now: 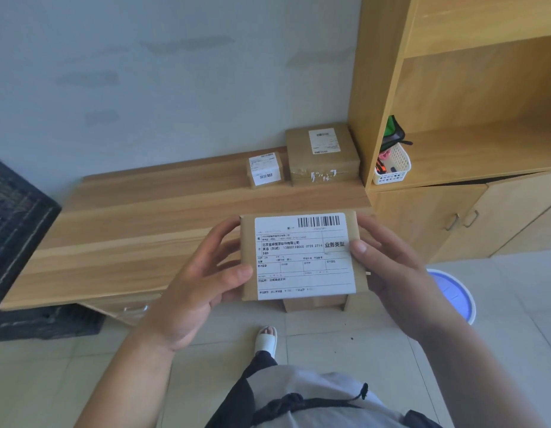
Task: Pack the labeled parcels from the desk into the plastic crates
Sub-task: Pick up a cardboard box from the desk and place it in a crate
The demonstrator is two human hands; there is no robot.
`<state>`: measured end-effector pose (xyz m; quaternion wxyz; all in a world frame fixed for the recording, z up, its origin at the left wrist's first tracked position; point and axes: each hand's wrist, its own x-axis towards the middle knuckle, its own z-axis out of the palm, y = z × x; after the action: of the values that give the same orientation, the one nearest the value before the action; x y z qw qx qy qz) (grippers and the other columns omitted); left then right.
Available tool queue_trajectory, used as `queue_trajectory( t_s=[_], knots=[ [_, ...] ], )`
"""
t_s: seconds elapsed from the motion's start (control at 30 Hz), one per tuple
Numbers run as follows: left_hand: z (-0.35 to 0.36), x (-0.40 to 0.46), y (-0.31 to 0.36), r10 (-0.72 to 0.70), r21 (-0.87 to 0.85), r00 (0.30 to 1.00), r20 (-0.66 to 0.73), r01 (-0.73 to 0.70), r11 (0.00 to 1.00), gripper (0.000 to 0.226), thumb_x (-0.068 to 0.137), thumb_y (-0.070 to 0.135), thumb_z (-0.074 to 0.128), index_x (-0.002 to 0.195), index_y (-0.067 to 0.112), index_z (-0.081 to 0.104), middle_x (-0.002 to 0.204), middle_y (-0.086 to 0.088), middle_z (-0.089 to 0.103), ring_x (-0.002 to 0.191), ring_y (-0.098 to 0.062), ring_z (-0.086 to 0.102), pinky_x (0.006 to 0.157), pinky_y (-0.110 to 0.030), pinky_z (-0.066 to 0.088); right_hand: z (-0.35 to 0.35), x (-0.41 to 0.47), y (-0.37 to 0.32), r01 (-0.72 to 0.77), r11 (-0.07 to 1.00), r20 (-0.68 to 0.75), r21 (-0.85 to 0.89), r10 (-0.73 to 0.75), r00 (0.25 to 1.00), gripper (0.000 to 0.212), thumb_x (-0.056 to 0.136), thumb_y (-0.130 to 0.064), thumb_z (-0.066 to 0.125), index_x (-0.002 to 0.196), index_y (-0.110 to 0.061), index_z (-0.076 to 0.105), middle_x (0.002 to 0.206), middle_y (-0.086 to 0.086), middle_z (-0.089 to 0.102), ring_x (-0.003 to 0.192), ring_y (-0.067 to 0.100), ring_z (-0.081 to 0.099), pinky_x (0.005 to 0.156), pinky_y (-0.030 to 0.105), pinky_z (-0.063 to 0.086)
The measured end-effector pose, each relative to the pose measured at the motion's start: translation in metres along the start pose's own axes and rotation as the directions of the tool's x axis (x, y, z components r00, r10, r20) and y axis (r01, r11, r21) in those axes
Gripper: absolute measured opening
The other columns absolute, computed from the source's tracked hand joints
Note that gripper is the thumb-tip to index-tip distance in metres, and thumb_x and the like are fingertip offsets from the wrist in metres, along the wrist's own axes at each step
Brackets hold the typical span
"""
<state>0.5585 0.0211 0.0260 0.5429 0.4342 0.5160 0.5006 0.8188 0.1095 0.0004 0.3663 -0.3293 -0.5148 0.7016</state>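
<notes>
**Both hands grip one labeled parcel above the desk edge**

Far out beyond your left fingers, at the frame's left edge, sits the black plastic crate (11, 230), its latticed wall against the end of the wooden desk (138, 236). Your left hand (203, 282) curls around the left side of the held parcel (302, 257): the thumb presses the front face beside the white shipping label (303, 267), the other fingers wrap behind the edge. The parcel is lifted clear of the desk, label facing you, barcode at the top. Your right hand (391, 267) clasps the opposite side, thumb lying on the label's right margin, fingers tucked behind.

Beyond your fingertips, at the back of the desk, a small labeled parcel (265, 169) stands just beside a larger taped parcel (322, 154). Past your right fingers, a white basket (391, 168) rests on the shelf of the wooden cabinet (453, 149). Below your right wrist a blue round lid (453, 291) lies on the tiled floor.
</notes>
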Motion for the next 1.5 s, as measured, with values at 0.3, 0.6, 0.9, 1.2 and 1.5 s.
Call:
queue_trajectory(
  t_s=[0.3, 0.6, 0.9, 1.2, 1.5],
  knots=[
    [-0.001, -0.010, -0.003, 0.039, -0.029, 0.998, -0.053, -0.041, 0.999, 0.068, 0.067, 0.029, 0.077, 0.132, 0.043, 0.063, 0.136, -0.004, 0.067, 0.111, -0.023, 0.071, 0.075, -0.031, 0.059, 0.003, -0.001, -0.002, 0.007, 1.000, 0.051, -0.013, -0.006, 0.999, 0.085, 0.067, -0.064, 0.084, 0.141, -0.029, 0.060, 0.134, 0.006, 0.069, 0.123, 0.032, 0.066, 0.093, 0.050, 0.054],
    [-0.005, -0.010, 0.002, 0.035, 0.154, 0.993, 0.109, -0.052, 0.987, 0.114, 0.058, 0.047, 0.097, 0.154, 0.028, 0.039, 0.158, 0.008, 0.046, 0.144, -0.015, 0.046, 0.098, -0.030, 0.054, -0.001, 0.005, 0.000, -0.109, 0.994, 0.017, -0.003, 0.109, 0.994, 0.055, 0.079, -0.049, 0.076, 0.131, -0.031, 0.069, 0.124, 0.008, 0.074, 0.109, 0.029, 0.072, 0.081, 0.045, 0.056],
    [-0.004, -0.013, -0.008, 0.050, 0.115, 0.994, 0.099, -0.061, 0.992, 0.101, 0.058, 0.039, 0.098, 0.147, 0.039, 0.050, 0.152, 0.006, 0.053, 0.140, -0.016, 0.050, 0.092, -0.033, 0.058, -0.004, 0.007, 0.005, -0.151, 0.988, 0.032, -0.027, 0.152, 0.988, 0.047, 0.078, -0.047, 0.064, 0.123, -0.033, 0.073, 0.115, 0.001, 0.077, 0.098, 0.022, 0.075, 0.085, 0.051, 0.055],
    [-0.005, -0.023, -0.016, 0.005, 0.095, 0.999, 0.042, -0.009, 0.995, 0.107, 0.053, 0.044, 0.099, 0.146, 0.038, 0.047, 0.151, 0.010, 0.054, 0.139, -0.011, 0.051, 0.088, -0.028, 0.056, -0.002, 0.002, 0.015, -0.174, 0.984, 0.052, -0.026, 0.175, 0.983, 0.050, 0.082, -0.044, 0.062, 0.130, -0.029, 0.069, 0.122, 0.005, 0.075, 0.106, 0.026, 0.072, 0.081, 0.049, 0.057],
    [-0.030, -0.026, -0.012, 0.002, 0.110, 0.993, 0.120, -0.015, 0.994, 0.103, 0.055, 0.040, 0.100, 0.145, 0.040, 0.052, 0.152, 0.006, 0.053, 0.141, -0.015, 0.050, 0.092, -0.031, 0.056, 0.010, -0.008, 0.014, -0.193, 0.979, 0.082, -0.066, 0.198, 0.977, 0.053, 0.086, -0.026, 0.071, 0.138, -0.031, 0.063, 0.130, 0.002, 0.072, 0.119, 0.028, 0.068, 0.093, 0.049, 0.053]
  ],
)
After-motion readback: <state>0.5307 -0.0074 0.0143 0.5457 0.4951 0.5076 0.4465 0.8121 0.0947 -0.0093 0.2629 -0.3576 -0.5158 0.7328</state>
